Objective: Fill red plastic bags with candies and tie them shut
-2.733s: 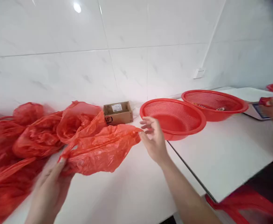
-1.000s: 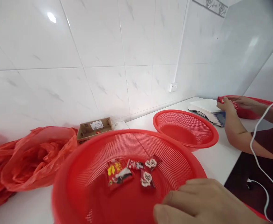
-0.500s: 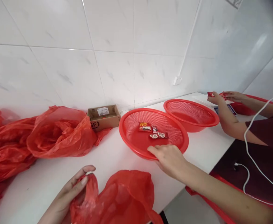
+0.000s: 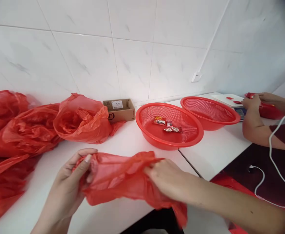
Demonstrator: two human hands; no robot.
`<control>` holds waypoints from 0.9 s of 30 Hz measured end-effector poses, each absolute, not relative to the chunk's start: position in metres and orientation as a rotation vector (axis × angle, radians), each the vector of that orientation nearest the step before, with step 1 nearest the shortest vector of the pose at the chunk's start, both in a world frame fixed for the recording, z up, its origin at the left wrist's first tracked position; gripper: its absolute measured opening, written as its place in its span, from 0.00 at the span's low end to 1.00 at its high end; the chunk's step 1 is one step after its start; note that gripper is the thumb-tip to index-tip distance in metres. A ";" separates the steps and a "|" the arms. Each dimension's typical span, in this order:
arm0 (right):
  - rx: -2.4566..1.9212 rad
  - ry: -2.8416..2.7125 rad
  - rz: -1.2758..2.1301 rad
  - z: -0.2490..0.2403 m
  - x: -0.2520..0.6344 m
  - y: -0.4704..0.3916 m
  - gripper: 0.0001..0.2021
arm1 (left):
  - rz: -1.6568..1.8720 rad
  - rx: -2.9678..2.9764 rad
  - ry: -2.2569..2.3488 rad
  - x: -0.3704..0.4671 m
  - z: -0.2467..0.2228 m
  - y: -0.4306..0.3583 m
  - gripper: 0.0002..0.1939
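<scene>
Stretched between my two hands is a red plastic bag (image 4: 120,175), above the table's near edge. My left hand (image 4: 71,182) is closed round its gathered end, thumb on top. The fingers of my right hand (image 4: 167,178) grip the bag's other side, partly hidden in its folds. Just beyond stands a red plastic basket (image 4: 147,138) with perforated sides. Several small wrapped snack packets (image 4: 160,122) lie on its bottom.
Red plastic bags (image 4: 84,123) crowd the left side. An open cardboard box (image 4: 123,113) stands by the wall. Right of it are a second red basket (image 4: 213,125), a scale (image 4: 240,112) and a co-worker's hands (image 4: 253,100) holding something red. A white cable (image 4: 274,152) hangs at right.
My right hand has left the basket rim and taken hold of the bag, which is now stretched out sideways. The view has shifted. The co-worker's hands have moved beside the scale.
</scene>
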State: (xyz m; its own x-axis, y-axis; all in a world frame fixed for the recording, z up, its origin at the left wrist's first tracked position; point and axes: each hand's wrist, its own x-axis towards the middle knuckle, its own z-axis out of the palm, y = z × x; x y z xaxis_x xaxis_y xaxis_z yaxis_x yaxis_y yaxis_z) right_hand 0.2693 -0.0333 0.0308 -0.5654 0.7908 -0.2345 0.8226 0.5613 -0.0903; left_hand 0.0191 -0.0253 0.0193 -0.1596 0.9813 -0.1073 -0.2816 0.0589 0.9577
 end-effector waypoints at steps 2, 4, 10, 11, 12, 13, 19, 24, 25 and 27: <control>1.356 2.475 -0.214 0.019 0.282 -0.024 0.11 | 1.473 0.845 1.173 0.005 0.020 -0.021 0.18; 1.326 2.477 -0.197 0.019 0.292 -0.021 0.14 | 1.465 0.940 1.282 -0.003 0.021 -0.018 0.17; 1.427 2.550 -0.143 0.032 0.281 -0.028 0.19 | 1.569 2.185 1.647 0.038 0.027 -0.055 0.09; 1.442 2.552 -0.121 0.032 0.277 -0.027 0.17 | 1.467 2.403 1.525 0.050 0.025 -0.062 0.08; 1.457 2.554 -0.098 0.032 0.274 -0.027 0.15 | 1.304 2.566 1.418 0.060 0.020 -0.065 0.07; 1.467 2.560 -0.072 0.030 0.272 -0.026 0.14 | 1.107 2.684 1.343 0.067 0.013 -0.065 0.06; 1.221 2.580 -0.182 0.015 0.289 -0.033 0.15 | 0.788 2.309 1.793 0.034 -0.015 -0.001 0.08; 1.140 2.744 -0.562 0.026 0.316 -0.032 0.12 | 0.856 2.129 1.675 -0.002 0.001 0.020 0.18; 1.155 2.811 -0.713 0.033 0.321 -0.027 0.13 | 0.820 2.109 1.581 -0.002 0.003 0.017 0.21; 1.232 2.934 -1.003 0.049 0.332 -0.012 0.13 | 0.701 2.029 1.379 0.003 0.006 0.009 0.23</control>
State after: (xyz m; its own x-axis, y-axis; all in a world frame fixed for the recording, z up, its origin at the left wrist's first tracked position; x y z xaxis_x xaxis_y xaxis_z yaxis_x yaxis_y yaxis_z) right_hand 0.3320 -0.0118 0.0486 -0.7108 0.7017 -0.0492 0.5850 0.5508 -0.5952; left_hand 0.0027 0.0093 0.0064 0.3271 0.9398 0.0994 0.6338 -0.2962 0.7145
